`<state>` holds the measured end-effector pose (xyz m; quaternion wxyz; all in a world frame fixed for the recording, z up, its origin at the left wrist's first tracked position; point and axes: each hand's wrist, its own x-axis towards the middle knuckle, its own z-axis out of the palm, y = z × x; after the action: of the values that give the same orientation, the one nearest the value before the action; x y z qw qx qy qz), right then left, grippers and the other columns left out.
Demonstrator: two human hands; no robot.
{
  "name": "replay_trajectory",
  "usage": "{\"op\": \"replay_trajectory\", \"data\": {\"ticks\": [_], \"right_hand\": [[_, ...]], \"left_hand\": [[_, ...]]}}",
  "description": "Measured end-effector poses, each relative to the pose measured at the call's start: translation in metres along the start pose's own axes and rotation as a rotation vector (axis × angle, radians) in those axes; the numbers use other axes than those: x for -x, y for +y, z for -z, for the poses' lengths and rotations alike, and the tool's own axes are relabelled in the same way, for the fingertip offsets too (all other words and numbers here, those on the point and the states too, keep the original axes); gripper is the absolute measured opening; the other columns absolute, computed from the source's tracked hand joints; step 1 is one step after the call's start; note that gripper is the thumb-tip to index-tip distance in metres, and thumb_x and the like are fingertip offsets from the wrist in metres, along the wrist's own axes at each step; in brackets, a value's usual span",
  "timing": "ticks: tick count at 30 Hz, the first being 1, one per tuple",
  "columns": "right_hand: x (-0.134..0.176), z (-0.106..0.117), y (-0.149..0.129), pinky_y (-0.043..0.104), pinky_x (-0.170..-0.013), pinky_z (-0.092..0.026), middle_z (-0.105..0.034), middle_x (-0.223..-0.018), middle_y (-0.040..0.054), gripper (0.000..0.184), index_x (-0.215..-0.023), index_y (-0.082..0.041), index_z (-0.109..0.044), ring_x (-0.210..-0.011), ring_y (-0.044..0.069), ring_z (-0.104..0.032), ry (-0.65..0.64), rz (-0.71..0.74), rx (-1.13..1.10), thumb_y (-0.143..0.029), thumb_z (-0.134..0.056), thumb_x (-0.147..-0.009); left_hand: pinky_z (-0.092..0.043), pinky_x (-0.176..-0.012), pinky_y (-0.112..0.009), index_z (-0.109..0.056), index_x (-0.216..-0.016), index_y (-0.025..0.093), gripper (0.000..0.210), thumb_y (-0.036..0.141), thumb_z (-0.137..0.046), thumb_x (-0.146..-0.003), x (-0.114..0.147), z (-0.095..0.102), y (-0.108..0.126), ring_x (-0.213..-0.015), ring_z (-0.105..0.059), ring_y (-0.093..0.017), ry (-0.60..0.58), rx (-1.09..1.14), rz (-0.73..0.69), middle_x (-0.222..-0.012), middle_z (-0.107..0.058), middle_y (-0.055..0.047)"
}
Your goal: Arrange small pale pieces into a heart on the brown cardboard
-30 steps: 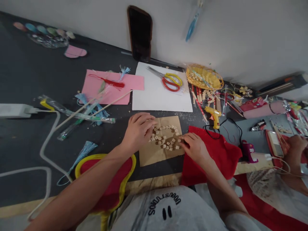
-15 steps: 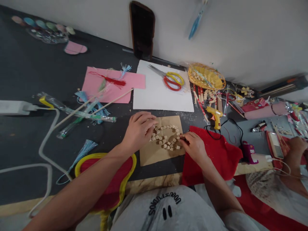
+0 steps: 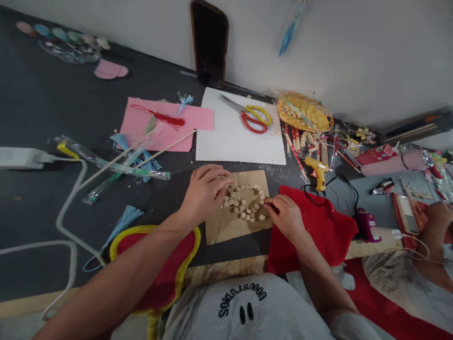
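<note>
Several small pale flower-shaped pieces [image 3: 249, 188] form a loop on a brown sheet of paper [image 3: 221, 231], with more clustered inside and below it. My left hand [image 3: 208, 189] rests at the loop's left side, its fingers bent and close together. The fingertips point down, and what they hold, if anything, is hidden. On the opposite side, my right hand [image 3: 286, 213] has thumb and fingers pinched at the loop's right edge. A small pale piece shows at these fingertips, touching or very near the loop. A red felt cloth [image 3: 318, 231] lies under my right wrist.
Scissors [image 3: 253, 118] lie on a white board [image 3: 226, 146] beyond the paper. To the right are a yellow glue gun [image 3: 318, 174] with its cable and a wicker basket [image 3: 327, 123]. Pink paper [image 3: 170, 141], tassels and sticks lie left. A co-worker's arm [image 3: 439, 224] is at far right.
Both hands stay nearly in place, with the right fingertips still pinched at the loop's right edge. The view shifts very slightly.
</note>
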<state>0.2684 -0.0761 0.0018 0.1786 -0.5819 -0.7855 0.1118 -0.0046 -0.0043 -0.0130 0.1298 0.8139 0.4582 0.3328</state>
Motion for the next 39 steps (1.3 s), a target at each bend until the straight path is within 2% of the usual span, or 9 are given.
{"op": "replay_trajectory", "data": {"ticks": [9, 14, 25, 34, 39], "right_hand": [[-0.0009, 0.0016, 0.0002, 0.033, -0.077, -0.053, -0.075, -0.086, 0.0054, 0.009, -0.092, -0.021, -0.072, -0.085, 0.021, -0.069, -0.026, 0.003, -0.007, -0.026, -0.065, -0.096], [-0.0015, 0.0004, -0.0022, 0.032, -0.075, -0.051, -0.075, -0.084, 0.0046, 0.016, -0.088, -0.022, -0.072, -0.082, 0.020, -0.068, -0.039, -0.003, 0.031, -0.032, -0.064, -0.098], [-0.0036, 0.0047, 0.0035, 0.034, -0.083, -0.057, -0.076, -0.092, 0.0060, 0.010, -0.094, -0.023, -0.072, -0.090, 0.021, -0.071, -0.028, -0.052, -0.064, -0.024, -0.063, -0.097], [-0.0080, 0.0041, 0.0016, 0.032, -0.079, -0.056, -0.075, -0.091, 0.0063, 0.013, -0.094, -0.023, -0.073, -0.088, 0.021, -0.070, -0.045, -0.008, -0.014, -0.024, -0.061, -0.099], [-0.0078, 0.0042, 0.0011, 0.033, -0.081, -0.057, -0.075, -0.093, 0.0068, 0.016, -0.096, -0.023, -0.073, -0.090, 0.021, -0.071, -0.044, -0.019, -0.031, -0.024, -0.057, -0.100]], "left_hand": [[-0.051, -0.100, -0.049, -0.076, -0.100, 0.024, 0.027, 0.017, -0.051, -0.095, 0.0001, 0.0003, 0.0014, -0.116, -0.061, -0.028, -0.004, 0.008, -0.007, -0.112, -0.077, -0.005], [-0.051, -0.099, -0.049, -0.077, -0.100, 0.025, 0.027, 0.017, -0.051, -0.095, 0.0001, 0.0002, 0.0015, -0.116, -0.062, -0.028, 0.000, 0.005, 0.000, -0.110, -0.077, -0.004], [-0.049, -0.102, -0.049, -0.077, -0.101, 0.027, 0.028, 0.017, -0.052, -0.095, 0.0000, 0.0008, 0.0017, -0.119, -0.061, -0.027, -0.042, 0.038, 0.045, -0.112, -0.077, -0.005], [-0.050, -0.101, -0.050, -0.077, -0.100, 0.025, 0.027, 0.017, -0.052, -0.095, 0.0008, 0.0006, 0.0013, -0.117, -0.062, -0.028, -0.016, 0.027, 0.020, -0.111, -0.077, -0.005], [-0.050, -0.101, -0.050, -0.077, -0.101, 0.026, 0.027, 0.016, -0.052, -0.094, 0.0004, 0.0012, 0.0015, -0.118, -0.062, -0.027, -0.048, 0.022, 0.045, -0.113, -0.077, -0.004]]}}
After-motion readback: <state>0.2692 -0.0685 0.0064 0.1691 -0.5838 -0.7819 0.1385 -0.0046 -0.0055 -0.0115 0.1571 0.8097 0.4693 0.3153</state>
